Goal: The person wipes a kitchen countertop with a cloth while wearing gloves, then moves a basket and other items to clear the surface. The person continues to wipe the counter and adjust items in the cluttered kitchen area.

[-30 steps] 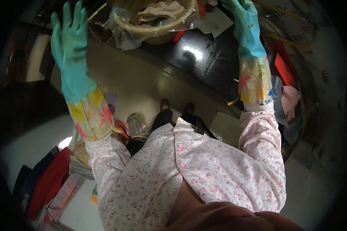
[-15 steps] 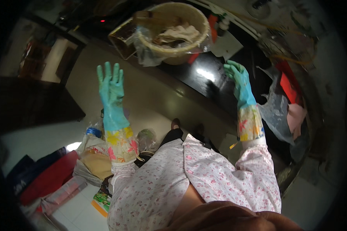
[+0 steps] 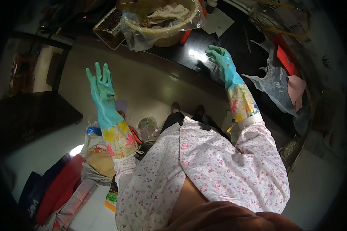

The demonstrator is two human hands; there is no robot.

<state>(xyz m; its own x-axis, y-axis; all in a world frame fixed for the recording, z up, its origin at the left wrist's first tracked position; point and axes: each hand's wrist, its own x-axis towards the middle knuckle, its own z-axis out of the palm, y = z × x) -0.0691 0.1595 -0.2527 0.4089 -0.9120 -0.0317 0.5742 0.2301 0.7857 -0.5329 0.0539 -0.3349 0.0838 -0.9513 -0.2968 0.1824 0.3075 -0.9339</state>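
Both hands wear turquoise rubber gloves with flowered cuffs and hold nothing. My left hand (image 3: 103, 90) is raised over the floor at the left, palm showing and fingers stretched. My right hand (image 3: 224, 67) hovers by the edge of the black tabletop (image 3: 181, 63), fingers spread a little and slightly bent. Beyond the hands, at the top, stands a cream tub (image 3: 167, 40) partly wrapped in clear plastic, with a crumpled pale cloth (image 3: 169, 14) in it. A wood-edged frame with a dark, comb-like surface (image 3: 111, 29) leans beside the tub.
A white sheet (image 3: 219, 22) lies right of the tub. Farther right are a torn grey plastic bag (image 3: 273, 79), a red packet (image 3: 285, 57) and a pink piece (image 3: 296, 90). Bags (image 3: 98, 161) and dark red cloth (image 3: 59, 184) lie on the floor at lower left.
Both gloved hands have shifted left in view, the right one also slightly up. The tub and frame sit higher and farther left as the view turned. Nothing was taken hold of.
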